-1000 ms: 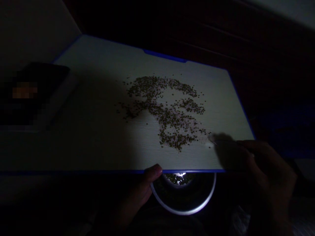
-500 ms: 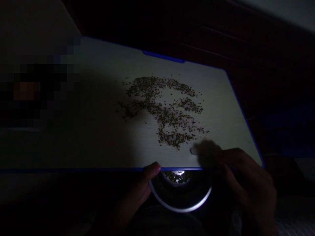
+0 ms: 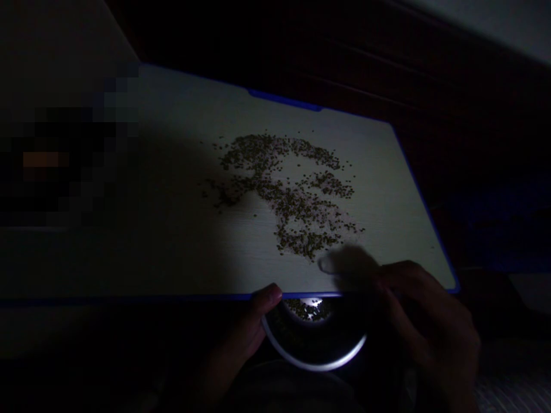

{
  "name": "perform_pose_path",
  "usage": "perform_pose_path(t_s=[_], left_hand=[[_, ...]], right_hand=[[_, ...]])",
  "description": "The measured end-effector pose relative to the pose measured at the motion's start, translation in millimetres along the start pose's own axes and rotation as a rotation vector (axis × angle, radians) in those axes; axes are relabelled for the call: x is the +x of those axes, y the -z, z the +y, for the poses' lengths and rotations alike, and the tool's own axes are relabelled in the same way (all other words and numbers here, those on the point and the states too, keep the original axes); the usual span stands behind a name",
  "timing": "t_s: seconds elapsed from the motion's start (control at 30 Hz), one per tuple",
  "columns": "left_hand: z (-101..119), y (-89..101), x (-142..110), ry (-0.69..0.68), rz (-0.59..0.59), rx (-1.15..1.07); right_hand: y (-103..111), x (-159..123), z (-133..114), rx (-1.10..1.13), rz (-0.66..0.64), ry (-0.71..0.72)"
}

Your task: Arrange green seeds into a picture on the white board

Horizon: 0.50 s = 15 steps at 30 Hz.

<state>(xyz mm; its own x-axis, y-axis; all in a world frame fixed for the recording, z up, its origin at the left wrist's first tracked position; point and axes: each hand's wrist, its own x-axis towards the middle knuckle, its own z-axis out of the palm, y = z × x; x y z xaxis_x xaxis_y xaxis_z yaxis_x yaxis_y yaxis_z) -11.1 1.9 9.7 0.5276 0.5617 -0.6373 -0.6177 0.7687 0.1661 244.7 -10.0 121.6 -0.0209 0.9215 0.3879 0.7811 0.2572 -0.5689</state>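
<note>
The scene is very dark. Small brown seeds lie scattered over a white board with a blue rim. My left hand grips the rim of a round bowl held just under the board's near edge; a few seeds show inside it. My right hand rests on the board's near right part, fingers stretched toward the seeds, the fingertip blurred close to the pile's near edge. Nothing shows in that hand.
A dark, blurred-out object sits on the board's left end. Beyond the board's far edge is darkness with a pale wall strip at top right. The left half of the board lies in shadow.
My right hand has slid left along the board's near part, from the right corner toward the seeds above the bowl. The left hand and bowl have stayed in place.
</note>
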Motion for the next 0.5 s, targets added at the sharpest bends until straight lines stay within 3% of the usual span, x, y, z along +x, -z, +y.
perform_pose_path(t_s=[0.03, 0.17, 0.23, 0.5], left_hand=[[1, -6.3, -1, 0.033, 0.02, -0.009], [2, -24.2, 0, -0.185, 0.135, -0.014], [2, -26.8, 2, -0.203, 0.174, -0.004], [10, -39.6, -2, -0.238, 0.179, 0.008]], right_hand=[[1, 3, 4, -0.047, 0.032, -0.031], [2, 10, 19, -0.162, 0.08, -0.173], [-1, 13, 22, -0.17, 0.103, -0.216], [-7, 28, 25, -0.14, 0.129, -0.191]])
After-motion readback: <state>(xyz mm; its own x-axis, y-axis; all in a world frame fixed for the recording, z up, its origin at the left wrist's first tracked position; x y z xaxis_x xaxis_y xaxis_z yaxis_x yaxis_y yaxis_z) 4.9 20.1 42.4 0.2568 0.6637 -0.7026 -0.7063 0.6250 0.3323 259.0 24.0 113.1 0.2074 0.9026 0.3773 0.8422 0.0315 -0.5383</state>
